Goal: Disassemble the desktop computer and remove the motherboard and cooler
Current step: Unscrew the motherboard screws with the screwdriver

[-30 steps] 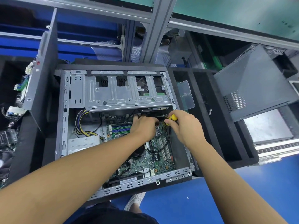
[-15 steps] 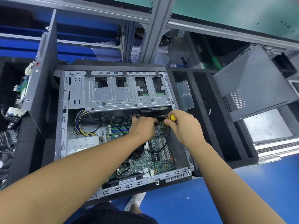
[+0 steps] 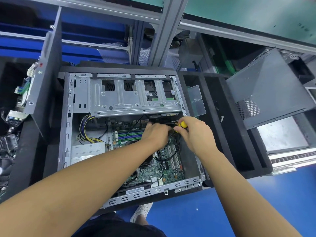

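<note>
An open grey desktop case [image 3: 68, 134] lies on its side in front of me. The green motherboard [image 3: 164, 173] sits inside it, with green memory slots [image 3: 130, 135] toward the left. A dark round cooler [image 3: 147, 159] shows partly under my left forearm. My left hand [image 3: 155, 134] reaches into the case near the board's upper edge, fingers curled among black cables [image 3: 171, 158]; what it holds is hidden. My right hand [image 3: 195, 132] grips a yellow-handled screwdriver [image 3: 183, 124], its tip hidden behind my left hand.
A metal drive cage [image 3: 130, 98] spans the top of the case. A power supply [image 3: 87, 151] with yellow and black wires sits at the case's left. A removed grey side panel [image 3: 266, 86] leans at right, another panel [image 3: 46, 65] at left. Black foam [image 3: 222, 134] surrounds the case.
Both hands stay at the same spot over the board's upper edge; my right hand with the screwdriver has shifted only slightly.
</note>
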